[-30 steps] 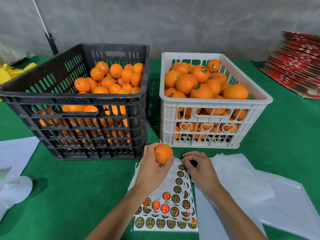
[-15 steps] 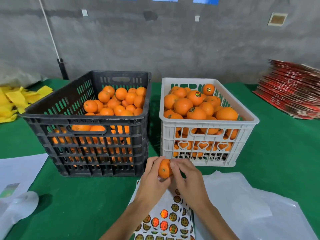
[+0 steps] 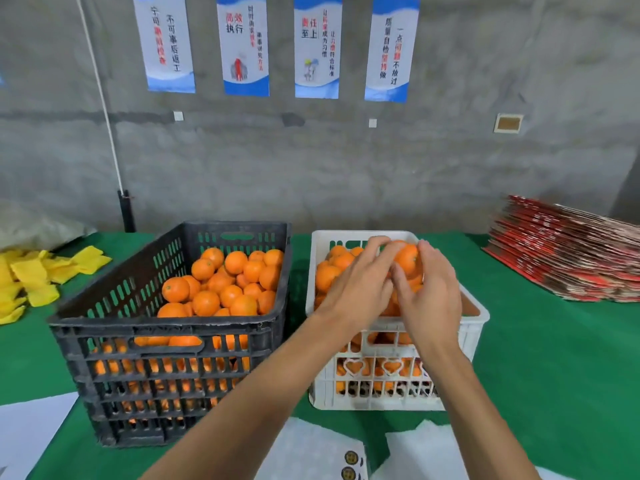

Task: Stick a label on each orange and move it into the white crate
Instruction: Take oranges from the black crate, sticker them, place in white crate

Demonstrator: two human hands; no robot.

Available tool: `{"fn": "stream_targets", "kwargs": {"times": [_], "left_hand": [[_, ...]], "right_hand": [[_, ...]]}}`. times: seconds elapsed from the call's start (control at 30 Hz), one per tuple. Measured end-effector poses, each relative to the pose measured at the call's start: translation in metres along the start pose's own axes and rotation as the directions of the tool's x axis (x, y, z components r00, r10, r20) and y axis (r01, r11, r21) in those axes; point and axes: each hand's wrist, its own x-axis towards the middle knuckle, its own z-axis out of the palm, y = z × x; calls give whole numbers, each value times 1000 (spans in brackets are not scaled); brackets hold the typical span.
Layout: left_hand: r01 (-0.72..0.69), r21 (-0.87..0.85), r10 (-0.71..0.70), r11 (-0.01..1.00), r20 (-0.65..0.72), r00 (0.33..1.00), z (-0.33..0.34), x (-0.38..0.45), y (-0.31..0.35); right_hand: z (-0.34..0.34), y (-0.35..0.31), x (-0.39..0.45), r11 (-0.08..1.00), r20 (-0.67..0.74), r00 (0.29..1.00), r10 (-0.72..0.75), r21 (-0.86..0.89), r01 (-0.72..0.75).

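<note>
**Both hands on one orange over the white crate**

Grip: the left hand (image 3: 360,289) and the right hand (image 3: 433,292) meet around a single orange (image 3: 408,259). Left fingers curl over its far left side; right fingers wrap its right side, thumb across the near face. Fruit held between the two hands, above the pile inside the white crate (image 3: 476,327), toward the far end. Cannot tell whether it touches the oranges below. No label visible on the exposed skin.

White crate: right of centre on the green table (image 3: 554,358), heaped with oranges, heart-shaped cut-outs in the near wall.

Black crate (image 3: 166,327): just left of the white one, sides nearly touching, also full of oranges.

Near edge: white sheets and a label sheet (image 3: 349,462), two round stickers showing.

Far left: yellow foam nets (image 3: 41,278). Far right: stack of red flat cartons (image 3: 568,258). Four posters (image 3: 246,46) on the grey wall behind.
</note>
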Motion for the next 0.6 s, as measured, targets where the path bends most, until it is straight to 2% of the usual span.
{"fn": "stream_targets", "kwargs": {"times": [0.07, 0.1, 0.17, 0.23, 0.27, 0.3, 0.37, 0.4, 0.47, 0.5, 0.53, 0.57, 0.6], "left_hand": [[45, 87, -47, 995, 21, 999, -10, 9, -14], [92, 120, -93, 988, 2, 996, -17, 9, -26], [237, 179, -230, 955, -57, 972, -38, 2, -60], [422, 264, -431, 867, -29, 902, -65, -8, -104], [511, 348, -557, 786, 41, 829, -81, -14, -125], [563, 467, -684, 681, 132, 718, -97, -22, -145], [530, 702, -868, 476, 282, 408, -129, -40, -171], [465, 788, -913, 402, 309, 266, -146, -51, -181], [438, 863, -967, 251, 246, 69, -179, -74, -203], [464, 863, -977, 200, 214, 22, -189, -84, -216], [460, 867, -975, 191, 221, -12, -195, -89, -226], [440, 873, -969, 209, 244, -25, -198, -89, -228], [439, 876, -975, 199, 221, 1, -196, -85, -225]], "right_hand": [[3, 5, 15, 994, 117, 993, -16, -106, 28], [8, 6, 17, 993, 175, 984, -30, -104, 49], [20, 1, 11, 994, 251, 962, -106, 7, 108], [37, -13, -1, 976, 294, 935, -196, 153, 156], [46, -21, -9, 962, 307, 924, -226, 218, 163], [54, -29, -15, 949, 314, 916, -247, 270, 163], [69, -43, -27, 929, 332, 906, -261, 341, 142], [75, -48, -32, 922, 349, 900, -262, 364, 128], [83, -53, -40, 913, 379, 885, -270, 394, 110], [85, -54, -44, 908, 391, 879, -275, 407, 103], [87, -54, -47, 904, 400, 874, -275, 418, 93], [89, -53, -50, 900, 405, 873, -271, 428, 80], [90, -52, -52, 897, 407, 874, -263, 437, 67]]}}
